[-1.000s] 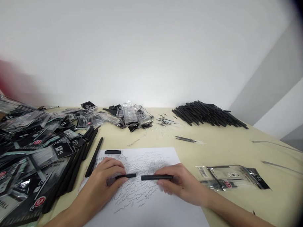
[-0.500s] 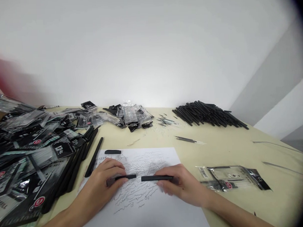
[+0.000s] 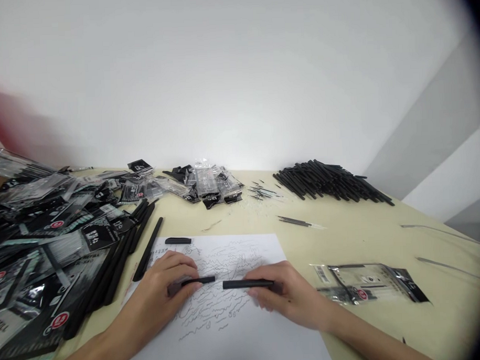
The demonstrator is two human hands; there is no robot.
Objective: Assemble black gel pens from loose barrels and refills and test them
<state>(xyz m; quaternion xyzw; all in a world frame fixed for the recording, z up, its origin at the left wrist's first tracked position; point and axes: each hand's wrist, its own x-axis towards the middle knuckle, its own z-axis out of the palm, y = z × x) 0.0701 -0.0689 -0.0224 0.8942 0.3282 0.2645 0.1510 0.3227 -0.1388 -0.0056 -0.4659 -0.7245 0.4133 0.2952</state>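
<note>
As left hand [image 3: 157, 288] pinches short matte-black plastic pen barrel [image 3: 198, 280] and right hand [image 3: 287, 299] closes narrowly around longer matte-black barrel [image 3: 247, 283], both lie level, in one line, ends just apart, over scribbled white paper sheet [image 3: 265, 347] on pale yellow bench [image 3: 344, 244]; steady grip keeps them aligned.

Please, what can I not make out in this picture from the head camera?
In the head view:
- The inner ends of the black barrels: hidden by the left hand and right hand.
- The packet pile: cut off by the left edge.
- The red shape: too blurred to identify.
- The thin pieces: too small to identify.
</note>
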